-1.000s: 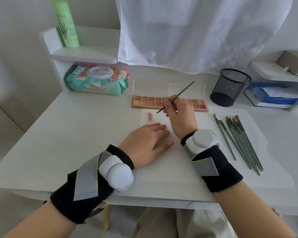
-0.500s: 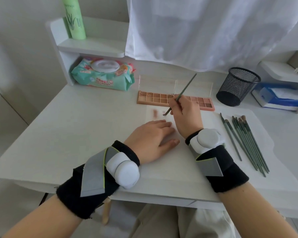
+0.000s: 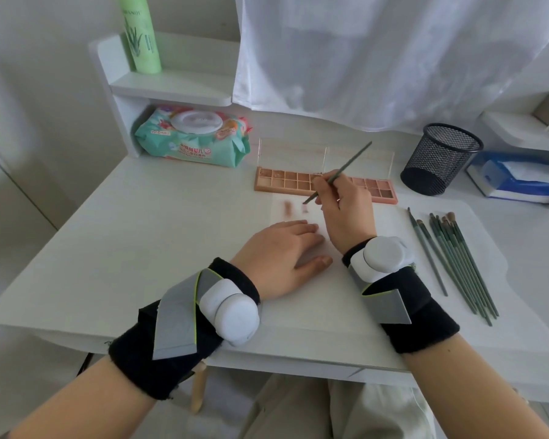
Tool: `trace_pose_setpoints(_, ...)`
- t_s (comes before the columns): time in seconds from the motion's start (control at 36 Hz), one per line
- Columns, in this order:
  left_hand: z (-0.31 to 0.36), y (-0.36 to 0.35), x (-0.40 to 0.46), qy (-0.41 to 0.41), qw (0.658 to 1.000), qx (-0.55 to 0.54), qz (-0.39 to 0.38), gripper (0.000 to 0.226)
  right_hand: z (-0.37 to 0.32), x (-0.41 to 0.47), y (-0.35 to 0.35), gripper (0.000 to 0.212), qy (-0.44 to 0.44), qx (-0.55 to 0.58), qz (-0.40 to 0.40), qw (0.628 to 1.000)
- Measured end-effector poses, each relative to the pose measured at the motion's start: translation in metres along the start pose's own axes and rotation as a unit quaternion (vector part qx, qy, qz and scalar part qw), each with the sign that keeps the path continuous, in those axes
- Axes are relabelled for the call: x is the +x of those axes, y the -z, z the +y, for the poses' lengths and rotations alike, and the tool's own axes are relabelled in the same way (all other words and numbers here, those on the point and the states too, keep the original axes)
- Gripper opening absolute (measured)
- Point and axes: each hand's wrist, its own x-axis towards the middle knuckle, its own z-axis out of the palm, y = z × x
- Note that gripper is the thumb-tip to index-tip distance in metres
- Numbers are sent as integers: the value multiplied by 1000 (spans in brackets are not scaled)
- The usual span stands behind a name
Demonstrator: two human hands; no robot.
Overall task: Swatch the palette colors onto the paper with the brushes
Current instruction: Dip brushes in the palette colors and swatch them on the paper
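A sheet of white paper [image 3: 324, 299] lies on the desk in front of me. My left hand [image 3: 279, 258] rests flat on it with straight fingers. My right hand [image 3: 346, 210] pinches a thin green brush [image 3: 346, 167], its tip touching the paper beside two brownish swatches [image 3: 295, 208] near the sheet's top left. Just behind the paper lies the peach palette [image 3: 286, 182] with its clear lid up; my right hand hides its middle. Several more green brushes [image 3: 454, 258] lie in a row on the desk to the right.
A black mesh cup [image 3: 438, 160] stands at the back right, a blue tissue box [image 3: 517, 182] beyond it. A teal pack of wipes [image 3: 194, 137] sits under a small shelf with a green bottle [image 3: 140, 33]. A white curtain [image 3: 377, 52] hangs behind.
The brush tip came down from the palette to the paper and a second swatch has appeared beside the first. My left hand has stayed flat on the sheet.
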Motion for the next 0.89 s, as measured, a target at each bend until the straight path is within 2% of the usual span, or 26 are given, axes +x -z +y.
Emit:
trace_pose_setpoints(0.19,-1,-2,1,-15,1000,-1,13,70,1,0,-1,22,5,-23,-35,999)
trace_pose_setpoints(0.28,-2,-3,1,-12,1000,-4,14,67,0,-1,0,26,7,-30,-24,999)
trace_pose_setpoints(0.39,-1,-2,1,-3,1000,-1,5,60,0,-1,0,20,11,-5,1,1000)
trace_pose_setpoints(0.56,-1,-1,0,-8,1000,-1,14,70,2,0,-1,25,9,-21,-31,999)
trace_pose_setpoints(0.75,3,2,-2,1,1000,2,7,61,2,-1,0,27,13,-5,11,1000)
trace_pose_setpoints(0.89,3,2,-2,-2,1000,8,1,64,0,0,-1,24,5,-20,-12,1000)
